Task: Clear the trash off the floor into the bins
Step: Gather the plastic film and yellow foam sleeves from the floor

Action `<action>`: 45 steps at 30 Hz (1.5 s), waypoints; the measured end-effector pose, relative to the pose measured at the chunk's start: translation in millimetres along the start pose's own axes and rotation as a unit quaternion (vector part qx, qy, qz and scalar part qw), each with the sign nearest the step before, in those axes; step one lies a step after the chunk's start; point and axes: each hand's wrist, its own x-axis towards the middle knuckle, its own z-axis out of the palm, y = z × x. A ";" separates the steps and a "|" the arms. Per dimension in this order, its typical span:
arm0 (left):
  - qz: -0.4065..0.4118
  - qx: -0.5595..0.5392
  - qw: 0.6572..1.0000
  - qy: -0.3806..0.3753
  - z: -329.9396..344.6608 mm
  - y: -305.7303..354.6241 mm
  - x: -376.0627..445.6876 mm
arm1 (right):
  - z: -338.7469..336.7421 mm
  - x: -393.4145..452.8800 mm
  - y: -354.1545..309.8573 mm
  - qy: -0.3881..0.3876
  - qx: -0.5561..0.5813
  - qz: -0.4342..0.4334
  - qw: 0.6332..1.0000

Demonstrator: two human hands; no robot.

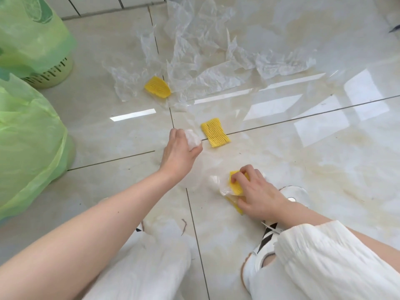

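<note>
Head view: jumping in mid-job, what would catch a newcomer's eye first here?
The yellow foam nets stand out on the pale tiled floor: one on the crumpled clear plastic sheets farther off, one mid-floor, and yellow foam gripped with white wrap by the right hand. The left hand holds a white crumpled wad. Two green-bagged bins stand at the left edge.

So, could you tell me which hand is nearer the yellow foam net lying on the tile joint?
Left hand, just left of the foam net; right hand is nearer the person.
</note>
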 end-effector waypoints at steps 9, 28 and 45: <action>0.158 0.036 0.986 -0.026 -1.2 37.5 12.6 | 0.1 10.6 -2.5 -0.020 -0.104 -0.018 0.994; 0.273 0.364 0.876 -0.161 29.3 20.8 54.3 | -16.3 19.5 3.7 -0.038 -0.076 0.057 0.995; 0.356 0.408 0.838 -0.060 18.5 18.8 74.4 | -29.4 56.0 -0.4 -0.028 -0.068 0.086 0.994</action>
